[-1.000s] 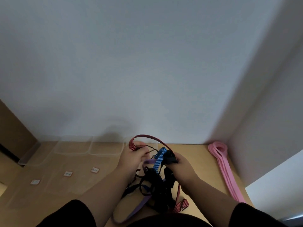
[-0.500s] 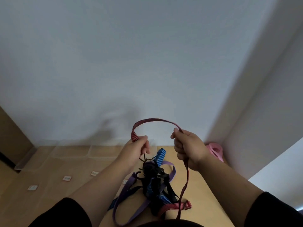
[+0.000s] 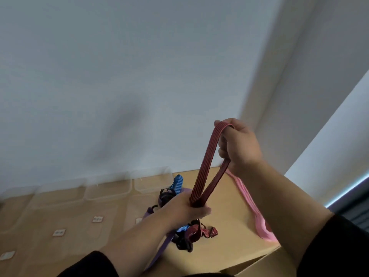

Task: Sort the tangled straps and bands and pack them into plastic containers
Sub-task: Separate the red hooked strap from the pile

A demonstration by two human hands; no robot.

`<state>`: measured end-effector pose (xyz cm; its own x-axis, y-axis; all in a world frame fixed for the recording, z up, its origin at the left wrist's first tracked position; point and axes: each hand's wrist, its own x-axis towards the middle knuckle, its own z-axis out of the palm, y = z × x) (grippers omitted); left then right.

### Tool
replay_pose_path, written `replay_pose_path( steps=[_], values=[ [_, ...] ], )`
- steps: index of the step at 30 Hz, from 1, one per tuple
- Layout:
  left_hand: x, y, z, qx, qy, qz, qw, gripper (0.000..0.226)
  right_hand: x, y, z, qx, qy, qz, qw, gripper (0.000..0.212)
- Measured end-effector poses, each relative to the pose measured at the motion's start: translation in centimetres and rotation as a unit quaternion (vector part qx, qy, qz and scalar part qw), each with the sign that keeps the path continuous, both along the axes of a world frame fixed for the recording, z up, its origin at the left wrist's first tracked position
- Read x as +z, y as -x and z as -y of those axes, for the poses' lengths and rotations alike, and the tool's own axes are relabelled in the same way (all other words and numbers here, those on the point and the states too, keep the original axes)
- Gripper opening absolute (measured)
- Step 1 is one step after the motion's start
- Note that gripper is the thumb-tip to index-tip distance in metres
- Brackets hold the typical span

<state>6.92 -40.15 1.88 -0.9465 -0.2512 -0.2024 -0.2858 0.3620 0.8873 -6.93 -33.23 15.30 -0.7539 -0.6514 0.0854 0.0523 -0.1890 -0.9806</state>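
Observation:
A red striped strap [image 3: 205,166] runs taut as a doubled loop between my hands. My right hand [image 3: 238,145] grips its top bend, raised high above the table. My left hand [image 3: 187,206] grips both runs of the strap lower down, just over the tangled pile [image 3: 182,234]. That pile holds a blue striped strap [image 3: 176,183], a purple band [image 3: 161,246], black hooks and the strap's red loose end [image 3: 201,232]. Clear plastic containers [image 3: 107,188] stand in a row along the wall.
A pink band [image 3: 251,204] lies along the right side of the wooden table [image 3: 229,214], close to its edge. Clear lids with small white labels [image 3: 97,219] lie left of the pile. A white wall rises behind the containers.
My right hand has risen up and right, drawing the red strap into a long tight loop. My left hand has dropped to grip both runs together. The view has tilted.

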Motion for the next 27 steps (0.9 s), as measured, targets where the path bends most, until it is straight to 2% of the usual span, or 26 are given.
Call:
replay_pose_path(
  steps=[4, 6, 8, 11, 12, 15, 16, 18, 21, 24, 27],
  values=[
    [-1.2, -0.4, -0.1, 0.073, -0.064, -0.018, 0.995, 0.035, -0.4, 1.1, -3.0, -0.049, -0.085, -0.142, 0.985, 0.015],
    [-0.1, 0.1, -0.8, 0.095, -0.129, -0.064, 0.985, 0.037, -2.3, 1.3, -4.2, -0.044, -0.121, -0.164, 0.978, 0.007],
    [1.5, 0.9, -1.6, 0.106, -0.165, -0.1, 0.975, 0.036, -5.0, 1.0, -5.6, -0.024, -0.141, -0.127, 0.982, 0.029],
    [3.0, 2.4, -2.7, 0.147, -0.19, -0.14, 0.961, 0.032, -9.6, 1.0, -7.8, 0.056, -0.098, 0.014, 0.994, 0.081],
    [3.4, 2.9, -2.9, 0.164, -0.204, -0.155, 0.953, 0.029, -11.0, 0.6, -8.6, 0.114, -0.074, 0.051, 0.989, 0.088],
    [4.7, 4.4, -3.9, 0.206, -0.259, -0.199, 0.922, 0.023, -14.1, -1.0, -10.8, 0.24, -0.051, 0.07, 0.967, 0.089],
    [5.2, 4.9, -4.3, 0.214, -0.277, -0.207, 0.914, 0.023, -14.8, -1.2, -11.4, 0.26, -0.054, 0.085, 0.96, 0.088],
    [6.1, 5.5, -5.3, 0.227, -0.291, -0.22, 0.903, 0.022, -15.7, -0.8, -12.4, 0.28, -0.057, 0.094, 0.954, 0.07],
    [6.8, 6.4, -6.6, 0.252, -0.273, -0.235, 0.898, 0.021, -15.7, 0.4, -13.5, 0.277, -0.116, 0.028, 0.953, 0.039],
    [6.9, 7.2, -7.9, 0.284, -0.238, -0.228, 0.901, 0.021, -15.2, 1.8, -14.4, 0.194, -0.196, -0.041, 0.96, 0.035],
    [6.8, 8.1, -9.4, 0.338, -0.219, -0.208, 0.891, 0.019, -14.6, 2.9, -15.9, 0.167, -0.205, -0.133, 0.955, 0.02]
  ],
)
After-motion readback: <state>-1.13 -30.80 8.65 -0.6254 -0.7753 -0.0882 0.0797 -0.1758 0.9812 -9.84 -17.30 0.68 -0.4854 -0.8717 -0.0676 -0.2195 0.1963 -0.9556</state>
